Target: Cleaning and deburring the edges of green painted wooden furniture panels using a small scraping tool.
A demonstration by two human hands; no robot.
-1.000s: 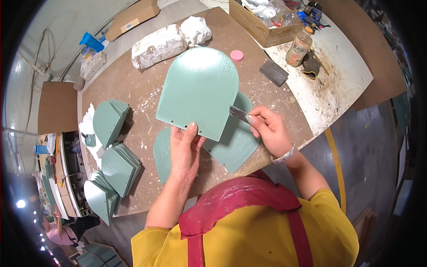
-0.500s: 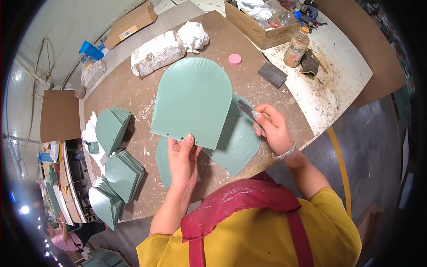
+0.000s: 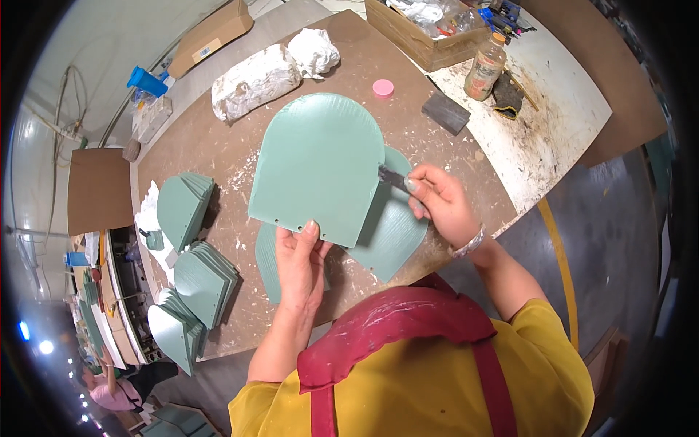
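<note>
My left hand grips the straight lower edge of a green arch-shaped panel and holds it tilted up over the brown worktable. My right hand pinches a small dark tool whose tip touches the panel's right edge. Two more green arch panels lie flat under the held one: one at the right beneath my right hand, another at the left beneath my left hand.
Stacks of green arch panels stand at the table's left. Two white wrapped lumps, a pink lid, a dark block, a bottle and a cardboard box are farther back.
The held panel has shifted slightly, with its lower edge lifted nearer to me. My right hand with the tool stays at the panel's right edge.
</note>
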